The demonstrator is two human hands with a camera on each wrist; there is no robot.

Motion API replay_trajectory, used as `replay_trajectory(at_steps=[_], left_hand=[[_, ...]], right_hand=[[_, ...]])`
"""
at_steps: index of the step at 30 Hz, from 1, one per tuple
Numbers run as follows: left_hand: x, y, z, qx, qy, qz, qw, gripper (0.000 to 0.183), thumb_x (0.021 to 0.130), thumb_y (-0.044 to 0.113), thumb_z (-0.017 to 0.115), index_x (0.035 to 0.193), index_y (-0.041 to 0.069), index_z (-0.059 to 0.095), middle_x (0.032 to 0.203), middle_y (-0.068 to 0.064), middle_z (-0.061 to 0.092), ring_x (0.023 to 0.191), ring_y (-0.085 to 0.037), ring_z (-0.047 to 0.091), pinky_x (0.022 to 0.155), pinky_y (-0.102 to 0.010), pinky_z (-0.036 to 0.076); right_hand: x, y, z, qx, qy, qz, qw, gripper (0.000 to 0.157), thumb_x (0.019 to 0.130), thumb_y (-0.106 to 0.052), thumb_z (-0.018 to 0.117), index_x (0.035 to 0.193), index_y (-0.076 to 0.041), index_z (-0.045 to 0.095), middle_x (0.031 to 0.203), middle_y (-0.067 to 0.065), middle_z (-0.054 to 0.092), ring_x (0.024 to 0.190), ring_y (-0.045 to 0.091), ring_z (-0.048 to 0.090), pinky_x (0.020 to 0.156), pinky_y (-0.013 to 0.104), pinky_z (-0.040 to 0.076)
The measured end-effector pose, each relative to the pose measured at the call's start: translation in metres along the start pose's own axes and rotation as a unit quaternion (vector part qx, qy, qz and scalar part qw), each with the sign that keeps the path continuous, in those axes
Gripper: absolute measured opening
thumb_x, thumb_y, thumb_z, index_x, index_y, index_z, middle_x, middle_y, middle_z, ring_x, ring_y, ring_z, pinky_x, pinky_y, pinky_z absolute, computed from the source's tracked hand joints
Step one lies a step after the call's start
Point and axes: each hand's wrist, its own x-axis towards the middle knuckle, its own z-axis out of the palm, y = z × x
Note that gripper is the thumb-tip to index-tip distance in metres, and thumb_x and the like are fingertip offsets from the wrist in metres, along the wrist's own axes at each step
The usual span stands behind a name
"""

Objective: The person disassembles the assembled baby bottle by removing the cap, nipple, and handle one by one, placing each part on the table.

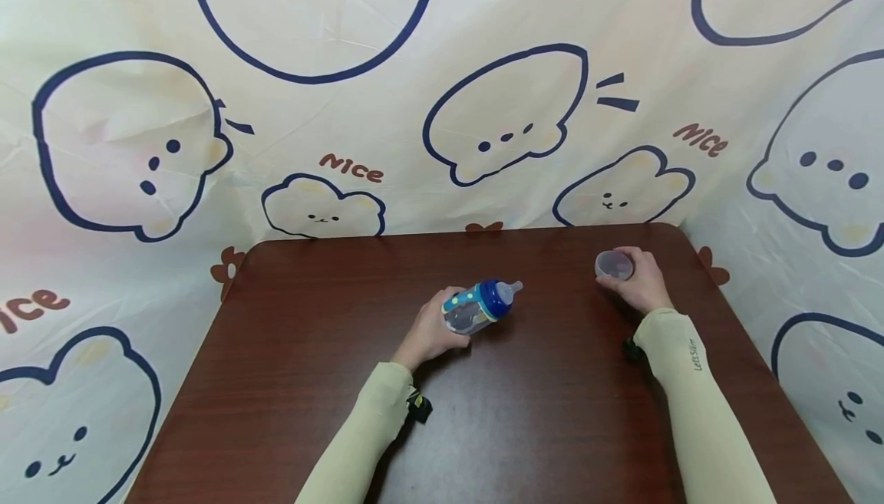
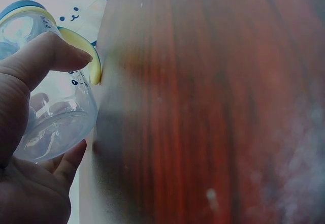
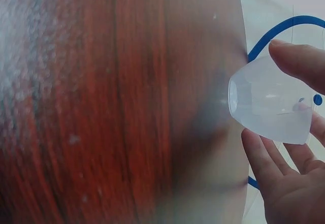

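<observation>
My left hand grips a clear baby bottle above the middle of the table, its blue collar and translucent teat tilted up to the right. In the left wrist view, thumb and fingers wrap the bottle's clear body, and a yellow and blue handle shows beside the thumb. Toward the table's back right corner, my right hand holds a translucent, dome-shaped bottle cap. Seen from the right wrist, the cap lies between the thumb and the fingers, its narrow end facing the tabletop.
A dark brown wooden table spreads beneath both hands. Behind it and along its sides hangs a pale cloth printed with blue-outlined bears and the word "Nice". A dark wrist strap sits at the left sleeve.
</observation>
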Motion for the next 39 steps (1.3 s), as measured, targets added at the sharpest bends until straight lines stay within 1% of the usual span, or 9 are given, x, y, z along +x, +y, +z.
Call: replay_trajectory(at_steps=[6, 12, 21, 27, 30, 34, 37, 39], left_hand=[[0.0, 0.001, 0.0, 0.005, -0.002, -0.002, 1.0, 0.089, 0.065, 0.012, 0.093, 0.144, 0.02, 0.052, 0.127, -0.005, 0.06, 0.11, -0.025, 0.057, 0.093, -0.047, 0.052], [-0.001, 0.001, 0.0, 0.004, 0.0, -0.006, 1.0, 0.09, 0.065, 0.01, 0.093, 0.143, 0.022, 0.052, 0.126, -0.005, 0.059, 0.11, -0.025, 0.057, 0.094, -0.046, 0.051], [-0.001, 0.0, -0.001, 0.0, -0.001, 0.003, 1.0, 0.089, 0.064, 0.01, 0.094, 0.142, 0.02, 0.053, 0.126, -0.005, 0.06, 0.11, -0.024, 0.057, 0.093, -0.046, 0.051], [0.0, -0.001, -0.001, 0.0, -0.002, 0.01, 1.0, 0.089, 0.064, 0.011, 0.094, 0.142, 0.018, 0.053, 0.126, -0.005, 0.06, 0.111, -0.024, 0.057, 0.094, -0.047, 0.051], [0.0, -0.001, 0.0, -0.002, -0.003, 0.008, 1.0, 0.088, 0.064, 0.011, 0.093, 0.142, 0.018, 0.053, 0.126, -0.006, 0.061, 0.11, -0.025, 0.057, 0.094, -0.047, 0.051], [0.0, -0.001, 0.0, -0.004, -0.004, 0.005, 1.0, 0.088, 0.064, 0.01, 0.093, 0.142, 0.019, 0.053, 0.125, -0.005, 0.06, 0.109, -0.025, 0.057, 0.092, -0.046, 0.051], [0.001, -0.001, 0.001, -0.002, -0.003, 0.004, 1.0, 0.089, 0.064, 0.01, 0.093, 0.142, 0.021, 0.053, 0.124, -0.004, 0.06, 0.109, -0.024, 0.057, 0.092, -0.045, 0.051], [0.001, -0.002, 0.001, -0.001, -0.002, 0.006, 1.0, 0.088, 0.064, 0.011, 0.093, 0.142, 0.021, 0.053, 0.124, -0.004, 0.06, 0.108, -0.024, 0.057, 0.092, -0.045, 0.052]], right_hand=[[0.0, 0.0, 0.0, 0.001, -0.002, 0.002, 1.0, 0.077, 0.088, -0.029, 0.081, 0.148, 0.0, 0.041, 0.146, 0.032, 0.039, 0.13, 0.049, 0.041, 0.109, 0.07, 0.036], [0.0, 0.001, 0.0, -0.005, -0.004, 0.001, 1.0, 0.082, 0.088, -0.032, 0.081, 0.151, 0.0, 0.04, 0.146, 0.033, 0.039, 0.129, 0.05, 0.042, 0.109, 0.07, 0.036], [0.0, 0.001, 0.0, -0.018, -0.015, 0.0, 1.0, 0.089, 0.088, -0.033, 0.082, 0.155, 0.001, 0.036, 0.15, 0.034, 0.035, 0.131, 0.051, 0.041, 0.109, 0.071, 0.036], [-0.001, -0.002, -0.002, -0.018, -0.01, -0.002, 1.0, 0.095, 0.087, -0.035, 0.083, 0.158, 0.0, 0.032, 0.152, 0.034, 0.034, 0.132, 0.051, 0.039, 0.109, 0.071, 0.036], [-0.003, -0.007, -0.005, -0.008, 0.002, -0.002, 1.0, 0.097, 0.086, -0.038, 0.084, 0.159, -0.002, 0.031, 0.154, 0.032, 0.033, 0.135, 0.05, 0.037, 0.111, 0.07, 0.035], [-0.006, -0.016, -0.01, 0.004, 0.026, -0.014, 1.0, 0.094, 0.088, -0.043, 0.081, 0.16, -0.006, 0.033, 0.156, 0.029, 0.035, 0.138, 0.048, 0.037, 0.113, 0.069, 0.034], [-0.009, -0.029, -0.012, 0.014, 0.039, -0.037, 0.998, 0.089, 0.091, -0.048, 0.076, 0.16, -0.009, 0.036, 0.155, 0.027, 0.038, 0.14, 0.047, 0.038, 0.113, 0.069, 0.033], [-0.012, -0.04, -0.012, 0.024, 0.039, -0.051, 0.998, 0.085, 0.093, -0.05, 0.073, 0.159, -0.01, 0.037, 0.154, 0.026, 0.04, 0.14, 0.047, 0.039, 0.112, 0.069, 0.033]])
